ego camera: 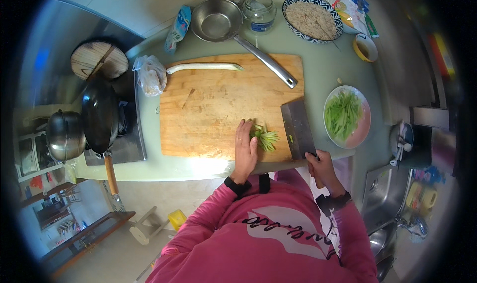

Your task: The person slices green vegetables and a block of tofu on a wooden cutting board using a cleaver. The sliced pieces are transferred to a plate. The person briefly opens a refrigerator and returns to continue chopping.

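Observation:
My left hand [245, 143] rests on the wooden cutting board [208, 111], its edge and thumb against a small heap of cut green vegetable strips [266, 137]. In my right hand [321, 167] is the handle of a cleaver [298, 128]. The cleaver's dark, broad blade lies over the board's right edge, apart from the heap, with a green scrap stuck to it. A peeled white leek or scallion stalk [205, 67] lies along the board's far edge. Right of the board, a plate [362, 128] holds more green strips [343, 113].
A steel frying pan [217, 20] stands behind, its handle reaching over the board. Nearby are a glass jar [259, 13], a patterned bowl [290, 29] of pale minced food, and a small yellow bowl [365, 47]. A black wok [100, 115] sits left; a sink [385, 193] is right.

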### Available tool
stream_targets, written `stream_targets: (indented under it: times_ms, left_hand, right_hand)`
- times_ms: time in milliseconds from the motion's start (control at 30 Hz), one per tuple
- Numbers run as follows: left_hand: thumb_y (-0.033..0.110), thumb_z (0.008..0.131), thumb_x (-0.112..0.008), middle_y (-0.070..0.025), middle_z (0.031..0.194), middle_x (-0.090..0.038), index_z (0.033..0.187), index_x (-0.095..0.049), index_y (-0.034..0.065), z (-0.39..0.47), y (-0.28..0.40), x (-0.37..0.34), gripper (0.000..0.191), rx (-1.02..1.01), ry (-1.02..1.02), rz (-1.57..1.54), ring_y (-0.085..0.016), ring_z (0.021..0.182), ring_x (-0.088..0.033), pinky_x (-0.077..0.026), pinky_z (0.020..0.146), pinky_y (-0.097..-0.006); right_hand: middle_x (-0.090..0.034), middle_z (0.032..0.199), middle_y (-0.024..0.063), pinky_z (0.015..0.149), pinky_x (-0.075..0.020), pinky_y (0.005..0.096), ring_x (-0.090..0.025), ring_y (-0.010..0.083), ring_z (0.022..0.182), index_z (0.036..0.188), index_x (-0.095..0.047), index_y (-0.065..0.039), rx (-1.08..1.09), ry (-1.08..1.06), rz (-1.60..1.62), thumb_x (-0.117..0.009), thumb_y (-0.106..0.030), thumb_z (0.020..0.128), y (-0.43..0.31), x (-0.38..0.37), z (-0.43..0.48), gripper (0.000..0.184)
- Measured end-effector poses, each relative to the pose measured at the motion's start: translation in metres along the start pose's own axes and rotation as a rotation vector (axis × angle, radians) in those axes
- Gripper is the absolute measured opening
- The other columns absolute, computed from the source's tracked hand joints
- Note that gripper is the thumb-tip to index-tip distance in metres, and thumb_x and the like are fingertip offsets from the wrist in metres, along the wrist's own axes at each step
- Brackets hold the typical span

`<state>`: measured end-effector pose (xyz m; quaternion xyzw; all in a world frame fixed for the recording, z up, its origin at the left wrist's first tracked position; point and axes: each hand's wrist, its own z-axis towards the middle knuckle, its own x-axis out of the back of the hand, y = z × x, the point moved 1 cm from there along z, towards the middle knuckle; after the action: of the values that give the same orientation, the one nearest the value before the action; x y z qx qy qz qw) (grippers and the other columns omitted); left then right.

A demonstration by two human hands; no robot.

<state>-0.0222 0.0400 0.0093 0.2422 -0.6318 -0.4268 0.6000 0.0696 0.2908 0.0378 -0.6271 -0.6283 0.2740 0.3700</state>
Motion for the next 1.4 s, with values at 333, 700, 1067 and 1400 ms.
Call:
stream_targets:
  times_ms: [333,700,1067,1400]
  left_hand:
    - [0.014,0.102,-0.041,-0.0198,0.145,-0.045,0.138,-0.047,-0.0018,0.006,0.02,-0.034,0.04,0.027,0.088,-0.164,-0.038,0.137,-0.039,-0.031,0.114,-0.0433]
    - [0.011,0.102,-0.042,-0.0218,0.145,-0.04,0.137,-0.048,-0.0014,0.038,0.076,-0.064,0.037,-0.01,0.114,-0.246,-0.038,0.135,-0.039,-0.031,0.114,-0.0434]
    - [0.008,0.091,-0.063,-0.0244,0.133,-0.041,0.117,-0.048,-0.0004,0.087,0.187,-0.206,0.031,-0.401,-0.176,-0.343,-0.044,0.128,-0.04,-0.033,0.109,-0.0497]
    - [-0.004,0.09,-0.051,-0.022,0.142,-0.044,0.118,-0.053,0.0015,0.102,0.183,-0.233,0.028,-0.345,-0.228,-0.467,-0.042,0.138,-0.037,-0.029,0.116,-0.0473]
  right_hand:
    - [-0.052,0.055,0.0011,0.04,-0.0382,0.0281,-0.048,0.0106,0.042,0.072,-0.055,-0.006,-0.227,-0.161,0.214,-0.064,-0.019,0.096,0.033,-0.045,0.013,0.029]
    - [-0.052,0.056,0.0001,0.041,-0.0389,0.0267,-0.049,0.0099,0.043,0.076,-0.055,-0.006,-0.03,-0.111,0.227,-0.062,-0.017,0.097,-0.005,-0.025,0.0,0.025]
    - [-0.051,0.062,0.0012,0.044,-0.0422,0.0266,-0.051,0.0104,0.047,0.093,-0.057,-0.001,0.095,0.344,0.373,-0.059,-0.011,0.095,-0.035,0.09,-0.054,0.01]
    - [-0.052,0.062,0.0022,0.042,-0.042,0.0284,-0.051,0.0116,0.045,0.096,-0.058,-0.001,-0.036,0.576,0.298,-0.059,-0.008,0.094,-0.003,0.137,-0.069,0.007]
